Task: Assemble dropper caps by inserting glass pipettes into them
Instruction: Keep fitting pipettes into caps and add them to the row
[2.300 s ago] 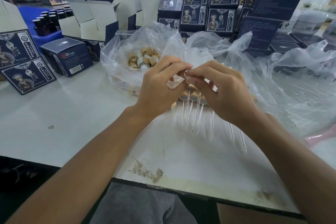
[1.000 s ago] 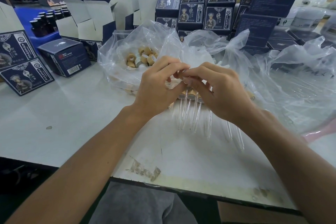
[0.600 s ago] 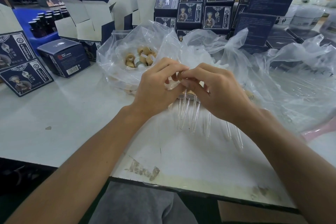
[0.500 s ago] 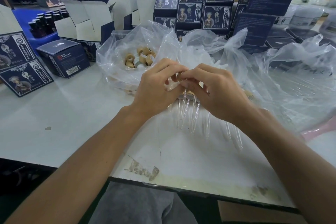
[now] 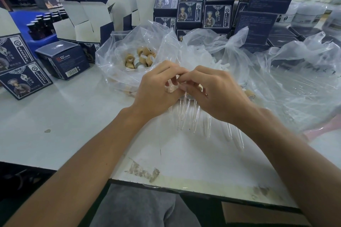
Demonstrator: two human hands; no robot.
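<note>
Hands, both mine, are meeting above the white worktop [image 5: 77, 116]. I am curling my left hand [image 5: 156, 92] around a pale dropper cap [image 5: 170, 87], its fingers [image 5: 171, 72] bent over the top of it. I am pinching with my right hand [image 5: 214, 94] at the same spot, fingertips touching those of the left; what the right fingers are grasping is hidden by the knuckles, though a glass pipette [image 5: 183, 108] is showing just below them, pointing down toward me.

Assembled droppers [image 5: 195, 116] are lying in a row on the worktop beneath my hands, tan collars away from me, clear glass tips toward me.

Loose tan caps [image 5: 140, 59] are sitting inside an open clear plastic bag [image 5: 118, 55], just beyond my left hand. A second clear bag [image 5: 206, 49] is holding white rubber bulbs [image 5: 219, 64], beyond my right hand. More clear plastic sheeting [image 5: 299, 86] is spreading out to the right.

Dark blue printed cartons [image 5: 204, 2] are standing stacked at the back. Opened cartons [image 5: 88, 22] with white flaps are standing at the back left. One closed navy box [image 5: 62, 59] is resting near the cap bag. Dark bottles [image 5: 42, 24] are standing in a blue tray [image 5: 40, 41] at far left.
</note>
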